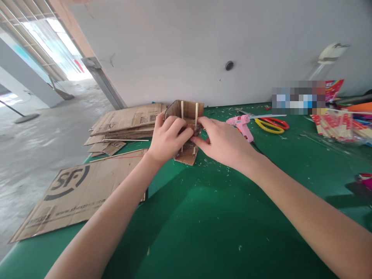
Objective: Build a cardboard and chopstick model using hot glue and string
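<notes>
L hand, R hand gripping cardbd box, sticks in.

At far left a broom rests on the grey floor; a dark round fitting marks the pale far wall.

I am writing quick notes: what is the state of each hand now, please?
Left hand: partly closed, fingers curled over the cardboard structure; firmness cannot be told.
Right hand: closed, holding the structure's right side between thumb and fingers.
</notes>
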The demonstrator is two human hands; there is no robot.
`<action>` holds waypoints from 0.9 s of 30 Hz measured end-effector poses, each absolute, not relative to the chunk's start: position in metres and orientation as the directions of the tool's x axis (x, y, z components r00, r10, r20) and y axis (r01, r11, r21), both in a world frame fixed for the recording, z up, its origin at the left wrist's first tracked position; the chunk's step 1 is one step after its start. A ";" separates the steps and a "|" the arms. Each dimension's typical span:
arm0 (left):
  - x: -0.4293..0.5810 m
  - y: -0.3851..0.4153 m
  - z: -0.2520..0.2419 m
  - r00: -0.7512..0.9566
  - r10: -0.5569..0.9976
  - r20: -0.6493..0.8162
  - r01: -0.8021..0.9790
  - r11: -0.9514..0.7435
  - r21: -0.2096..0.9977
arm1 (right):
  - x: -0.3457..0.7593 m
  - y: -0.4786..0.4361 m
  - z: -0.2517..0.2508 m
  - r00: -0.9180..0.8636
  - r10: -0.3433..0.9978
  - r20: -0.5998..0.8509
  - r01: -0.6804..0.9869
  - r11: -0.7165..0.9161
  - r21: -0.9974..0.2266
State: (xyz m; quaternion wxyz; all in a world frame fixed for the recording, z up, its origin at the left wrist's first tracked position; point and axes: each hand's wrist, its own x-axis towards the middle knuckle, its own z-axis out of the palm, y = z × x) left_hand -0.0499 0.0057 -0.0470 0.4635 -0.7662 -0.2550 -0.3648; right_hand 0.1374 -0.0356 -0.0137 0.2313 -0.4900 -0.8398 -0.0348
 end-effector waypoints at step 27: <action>-0.051 0.002 -0.045 0.588 0.114 0.801 0.754 -0.435 -0.491 | 0.137 -0.034 -0.007 -0.421 0.816 0.397 0.838 0.517 -0.176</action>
